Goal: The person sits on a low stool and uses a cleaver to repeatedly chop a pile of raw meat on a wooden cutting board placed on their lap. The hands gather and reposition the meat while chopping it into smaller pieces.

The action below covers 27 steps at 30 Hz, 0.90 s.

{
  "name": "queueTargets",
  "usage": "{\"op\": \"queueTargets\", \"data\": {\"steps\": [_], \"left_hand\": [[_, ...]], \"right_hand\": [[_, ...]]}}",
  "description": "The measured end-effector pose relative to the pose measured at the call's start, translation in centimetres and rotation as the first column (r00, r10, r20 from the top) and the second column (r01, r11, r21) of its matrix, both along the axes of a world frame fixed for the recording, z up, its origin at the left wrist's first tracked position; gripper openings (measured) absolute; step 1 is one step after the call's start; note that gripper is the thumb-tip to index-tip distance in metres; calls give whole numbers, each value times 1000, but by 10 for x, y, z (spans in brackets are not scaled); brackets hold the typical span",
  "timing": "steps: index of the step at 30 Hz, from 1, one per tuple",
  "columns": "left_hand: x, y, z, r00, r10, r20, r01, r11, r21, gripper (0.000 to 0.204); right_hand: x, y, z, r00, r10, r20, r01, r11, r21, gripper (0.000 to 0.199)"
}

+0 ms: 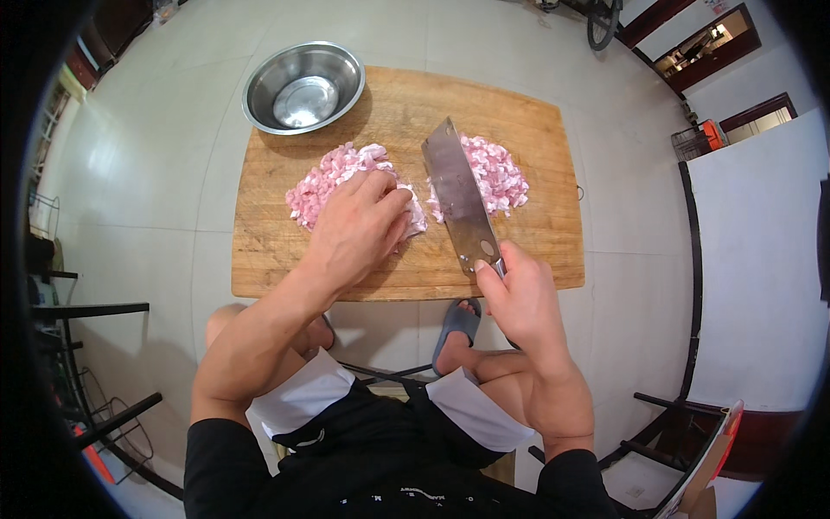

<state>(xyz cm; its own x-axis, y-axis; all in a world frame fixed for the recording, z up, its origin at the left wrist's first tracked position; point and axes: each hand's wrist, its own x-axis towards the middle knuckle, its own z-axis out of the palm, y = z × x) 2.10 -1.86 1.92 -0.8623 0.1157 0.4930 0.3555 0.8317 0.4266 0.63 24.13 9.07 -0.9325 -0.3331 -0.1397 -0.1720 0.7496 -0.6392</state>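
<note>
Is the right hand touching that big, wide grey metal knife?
Touching. The head view shows the bare right hand gripping the wide grey metal cleaver by its handle.

Cleaver (460,192) in right grip (524,294) beside meat (498,177)

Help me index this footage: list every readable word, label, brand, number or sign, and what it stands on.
Black shirt: small white lettering across the front; I won't copy out printed words.
Dark cloth near the left thigh: a pale mark, too small to read.
Cleaver in the right hand: no legible text.
Metal bowl, cutting board: no legible text.
</note>
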Motion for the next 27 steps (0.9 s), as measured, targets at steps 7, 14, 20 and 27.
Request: {"op": "queueTargets", "data": {"steps": [7,14,20,27], "left_hand": [[-4,-3,-9,994,-58,93,71,988,-141,28],[1,2,0,991,-73,113,93,980,-175,28],[3,7,3,984,-104,143,135,964,-230,27],[2,11,-5,989,-66,129,83,988,-128,29]], "right_hand": [[-4,0,-1,988,8,151,-6,1000,-13,26],[-29,14,-2,923,-106,370,159,980,-116,21],[-21,7,11,965,-117,234,144,985,-100,28],[-15,10,16,984,-103,146,110,993,-45,27]]}}
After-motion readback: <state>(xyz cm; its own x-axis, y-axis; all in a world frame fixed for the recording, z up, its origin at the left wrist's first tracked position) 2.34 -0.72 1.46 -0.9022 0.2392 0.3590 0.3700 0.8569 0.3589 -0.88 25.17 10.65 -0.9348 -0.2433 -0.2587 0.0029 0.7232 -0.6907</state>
